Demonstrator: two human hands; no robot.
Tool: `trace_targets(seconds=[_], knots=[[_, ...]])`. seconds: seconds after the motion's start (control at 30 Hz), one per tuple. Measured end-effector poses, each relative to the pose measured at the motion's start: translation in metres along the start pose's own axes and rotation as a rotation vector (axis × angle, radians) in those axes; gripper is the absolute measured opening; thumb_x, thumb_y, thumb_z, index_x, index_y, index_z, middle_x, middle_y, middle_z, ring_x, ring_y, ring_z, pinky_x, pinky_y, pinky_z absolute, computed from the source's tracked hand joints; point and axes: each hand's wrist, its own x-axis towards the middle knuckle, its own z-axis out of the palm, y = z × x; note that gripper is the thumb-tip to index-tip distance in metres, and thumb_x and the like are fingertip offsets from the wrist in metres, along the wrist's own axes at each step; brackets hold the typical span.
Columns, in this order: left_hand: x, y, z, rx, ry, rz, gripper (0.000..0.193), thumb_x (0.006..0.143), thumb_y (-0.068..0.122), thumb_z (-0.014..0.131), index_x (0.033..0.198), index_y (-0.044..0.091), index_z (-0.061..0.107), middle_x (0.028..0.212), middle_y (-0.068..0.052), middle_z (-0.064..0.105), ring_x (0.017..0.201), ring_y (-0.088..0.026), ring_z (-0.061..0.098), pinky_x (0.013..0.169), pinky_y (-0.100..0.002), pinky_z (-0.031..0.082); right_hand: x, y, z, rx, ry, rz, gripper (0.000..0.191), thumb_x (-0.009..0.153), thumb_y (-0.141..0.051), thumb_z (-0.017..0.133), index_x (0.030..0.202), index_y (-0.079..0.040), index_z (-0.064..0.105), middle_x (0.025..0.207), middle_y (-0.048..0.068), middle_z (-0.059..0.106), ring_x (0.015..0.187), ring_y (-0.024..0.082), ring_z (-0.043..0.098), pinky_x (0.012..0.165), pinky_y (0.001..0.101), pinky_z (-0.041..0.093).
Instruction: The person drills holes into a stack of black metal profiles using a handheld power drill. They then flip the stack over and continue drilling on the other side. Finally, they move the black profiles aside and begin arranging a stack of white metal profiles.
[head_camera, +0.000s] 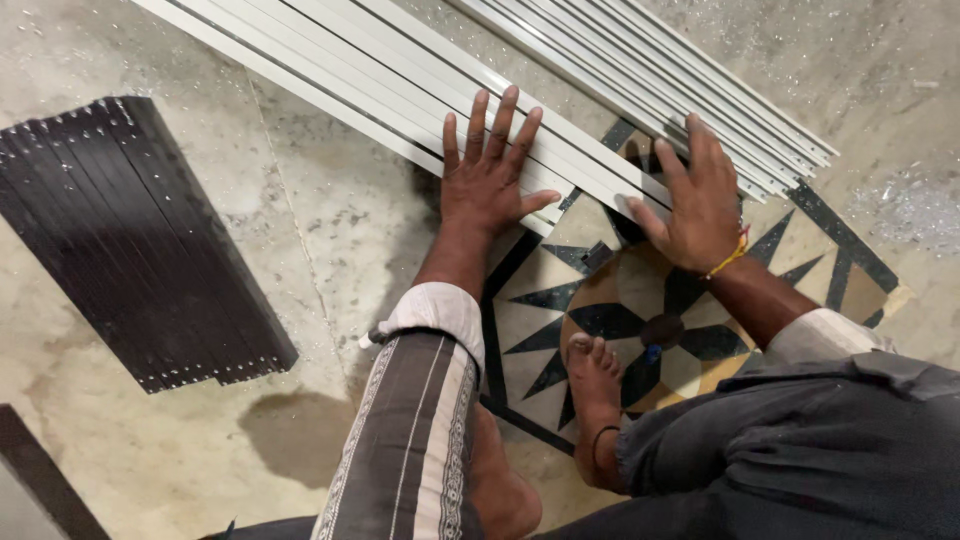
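A bundle of long white metal strips lies diagonally on the floor from the top left toward the middle. My left hand presses flat on the strips near their lower end, fingers spread. My right hand rests at the end of the same bundle, fingers curled over the strip ends, thumb against the lower edge; a yellow thread circles its wrist. A second bundle of white strips lies parallel just beyond my right hand.
A stack of black perforated strips lies on the floor at left. A star-patterned floor inlay sits under my bare foot. Metal shavings scatter at right. A dark strip crosses the bottom left corner.
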Motion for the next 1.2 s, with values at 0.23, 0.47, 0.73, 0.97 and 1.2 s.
trace_targets(seconds=[0.23,0.47,0.73,0.97,1.2], knots=[[-0.001,0.0,0.0,0.007,-0.036,-0.017,0.117,0.075,0.094,0.055,0.166,0.041,0.005,0.174,0.006,-0.007,0.16,-0.025,-0.011,0.128,-0.059,-0.009,-0.017,-0.008,0.002,0.046,-0.118,0.05,0.066,0.094,-0.041,0.077,0.142,-0.001,0.056,0.132,0.018,0.06,0.118,0.037,0.055,0.104,0.0554,0.041],[0.0,0.002,-0.001,0.017,-0.104,-0.033,0.116,0.076,0.095,0.053,0.166,0.042,0.0,0.174,0.006,-0.01,0.16,-0.023,-0.014,0.129,-0.058,-0.01,0.006,0.02,0.011,0.026,-0.165,0.149,0.066,0.108,-0.047,0.07,0.14,0.007,0.054,0.124,0.023,0.058,0.118,0.04,0.055,0.104,0.0525,0.045],[-0.002,0.004,0.0,-0.011,-0.045,-0.034,0.12,0.072,0.095,0.057,0.165,0.043,0.003,0.174,0.006,-0.008,0.161,-0.024,-0.011,0.129,-0.058,-0.009,0.022,0.015,0.01,0.148,-0.224,0.312,0.076,0.088,-0.052,0.081,0.13,0.007,0.058,0.119,0.028,0.063,0.11,0.042,0.06,0.096,0.0512,0.05],[0.013,0.007,-0.022,0.017,0.142,0.124,0.135,0.058,0.083,0.08,0.166,0.036,0.014,0.174,0.002,0.002,0.16,-0.028,-0.001,0.126,-0.069,0.004,0.008,0.003,0.001,0.226,-0.15,0.199,0.036,0.098,-0.034,0.076,0.117,-0.005,0.065,0.129,0.02,0.072,0.112,0.037,0.066,0.096,0.0475,0.053],[0.033,0.017,-0.046,-0.006,-0.044,0.088,0.136,0.049,0.076,0.087,0.162,0.035,0.024,0.17,0.003,0.013,0.158,-0.029,0.007,0.125,-0.071,0.009,0.03,-0.007,-0.019,-0.196,0.067,-0.069,0.072,0.082,-0.041,0.08,0.134,0.002,0.057,0.135,0.033,0.057,0.124,0.044,0.054,0.102,0.0492,0.043]])
